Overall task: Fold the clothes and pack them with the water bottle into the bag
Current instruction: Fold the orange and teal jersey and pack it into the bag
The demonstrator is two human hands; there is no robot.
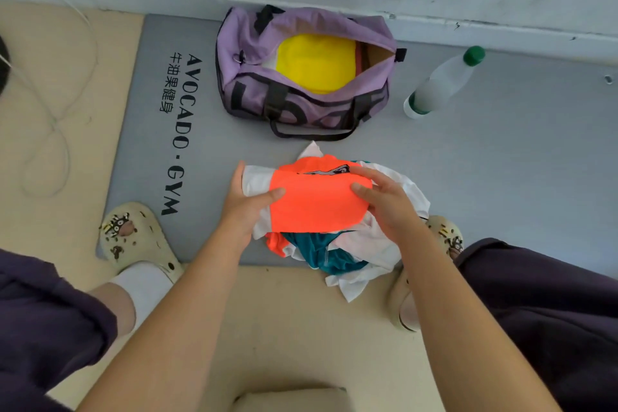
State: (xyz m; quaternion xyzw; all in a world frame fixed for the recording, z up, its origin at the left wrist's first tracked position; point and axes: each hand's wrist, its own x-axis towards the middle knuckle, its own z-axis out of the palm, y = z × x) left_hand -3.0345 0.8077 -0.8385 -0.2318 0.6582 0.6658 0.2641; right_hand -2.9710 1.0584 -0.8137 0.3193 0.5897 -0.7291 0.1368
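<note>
At the centre of the frame, we held a folded orange and white garment between both hands above a gray gym mat. Our left hand gripped its left edge, thumb curled over the orange cloth and fingers hidden beneath it. Our right hand clasped the right edge, fingers bent across the top. Directly below the garment lay a loose pile of teal and white clothes. Higher in the frame, a purple duffel bag sat unzipped on the mat near the wall, with a yellow garment inside. A clear water bottle with a green cap stood to the right of the bag, apart from it.
</note>
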